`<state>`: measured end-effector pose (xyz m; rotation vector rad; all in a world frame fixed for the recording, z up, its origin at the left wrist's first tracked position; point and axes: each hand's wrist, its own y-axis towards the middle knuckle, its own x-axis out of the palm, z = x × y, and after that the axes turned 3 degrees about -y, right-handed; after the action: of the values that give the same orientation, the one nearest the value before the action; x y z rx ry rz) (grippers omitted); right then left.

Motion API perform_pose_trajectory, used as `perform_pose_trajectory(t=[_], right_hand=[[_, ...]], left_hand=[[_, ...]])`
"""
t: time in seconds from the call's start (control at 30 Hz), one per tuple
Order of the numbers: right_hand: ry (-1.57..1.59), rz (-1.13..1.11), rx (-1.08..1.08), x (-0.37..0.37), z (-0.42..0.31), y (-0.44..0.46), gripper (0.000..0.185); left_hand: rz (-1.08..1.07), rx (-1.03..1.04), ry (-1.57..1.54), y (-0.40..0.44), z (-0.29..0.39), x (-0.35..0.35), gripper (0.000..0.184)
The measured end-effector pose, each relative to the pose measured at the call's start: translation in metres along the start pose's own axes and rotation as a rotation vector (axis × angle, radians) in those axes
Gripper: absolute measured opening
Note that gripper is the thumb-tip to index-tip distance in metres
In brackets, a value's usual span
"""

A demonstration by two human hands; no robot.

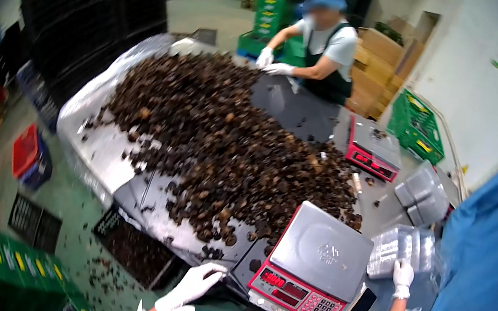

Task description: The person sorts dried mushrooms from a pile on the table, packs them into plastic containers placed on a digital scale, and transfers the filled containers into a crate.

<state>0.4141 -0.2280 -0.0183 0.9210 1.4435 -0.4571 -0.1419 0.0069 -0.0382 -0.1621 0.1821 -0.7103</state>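
My right hand [402, 278], in a white glove, reaches to the near edge of the stacked clear plastic containers [385, 254]; its fingers are closed at the rim. My left hand [197, 282], also gloved, is at the table's front edge with fingers stretched out and nothing in it. Between my hands stands a red digital scale [322, 250] with a bare metal plate and lit red digits. A large heap of dark brown, mushroom-like pieces [219, 137] spreads over the table beyond. A phone [359, 308] lies right of the scale.
Across the table, a co-worker [329, 50] in white gloves handles pieces at the heap's edge. A second red scale [374, 149], more clear containers [421, 194] and a green crate [417, 126] stand at the right. Below the table's front edge sits a black crate [131, 248].
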Motion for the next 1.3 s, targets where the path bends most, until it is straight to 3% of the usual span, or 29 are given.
perform_pose_trajectory(t=[0.1,0.23,0.33,0.4,0.43,0.5,0.57,0.7,0.73,0.83,0.93,1.0,1.07,1.17,1.23,1.3], right_hand=[[-0.151,0.017,0.019,-0.004,-0.007,0.001,0.017],[-0.102,0.076,0.063,-0.015,-0.022,-0.002,0.021],[0.183,0.188,0.056,-0.02,0.015,0.006,0.025],[0.439,0.296,0.075,-0.047,0.024,0.01,0.024],[0.542,0.34,0.094,-0.074,0.015,0.008,0.024],[0.555,0.199,0.098,-0.12,-0.03,-0.012,0.021],[0.481,0.139,-0.094,-0.143,-0.112,-0.039,0.021],[0.198,-0.069,-0.436,-0.113,-0.194,-0.081,0.019],[0.146,-0.147,-0.494,-0.102,-0.205,-0.09,0.02],[0.011,-0.379,-0.593,-0.075,-0.229,-0.112,0.023],[-0.004,-0.309,-0.536,-0.09,-0.267,-0.125,0.034],[0.06,-0.17,-0.5,-0.101,-0.295,-0.13,0.041],[0.246,-0.174,-0.375,-0.099,-0.332,-0.14,0.033],[0.461,-0.309,-0.336,-0.075,-0.392,-0.147,0.028],[0.559,-0.41,-0.326,-0.033,-0.418,-0.148,0.029],[0.688,-0.54,-0.229,0.007,-0.443,-0.143,0.037]], left_hand=[[-0.054,0.085,0.128,0.004,0.003,0.004,0.025],[-0.097,0.119,0.243,0.012,0.007,0.005,0.029],[-0.106,0.098,0.227,0.011,0.004,-0.005,0.028],[-0.153,-0.061,0.391,0.011,0.004,-0.02,0.025],[-0.069,-0.043,0.469,0.012,-0.004,-0.026,0.023],[0.163,0.134,0.685,0.016,-0.037,-0.043,0.02],[0.246,0.185,0.894,0.025,-0.052,-0.062,0.02],[0.374,0.333,1.012,0.045,-0.073,-0.092,0.024],[0.361,0.343,1.001,0.049,-0.081,-0.1,0.028],[0.182,0.325,0.991,0.056,-0.092,-0.127,0.016],[0.104,0.404,0.956,0.052,-0.104,-0.165,0.007],[0.208,0.382,1.001,0.049,-0.11,-0.204,0.005],[0.338,0.356,1.037,0.047,-0.098,-0.239,0.006],[0.432,0.303,1.021,0.058,-0.075,-0.258,0.018],[0.36,0.356,0.925,0.078,-0.075,-0.26,0.041],[0.302,0.413,0.952,0.096,-0.076,-0.253,0.049]])
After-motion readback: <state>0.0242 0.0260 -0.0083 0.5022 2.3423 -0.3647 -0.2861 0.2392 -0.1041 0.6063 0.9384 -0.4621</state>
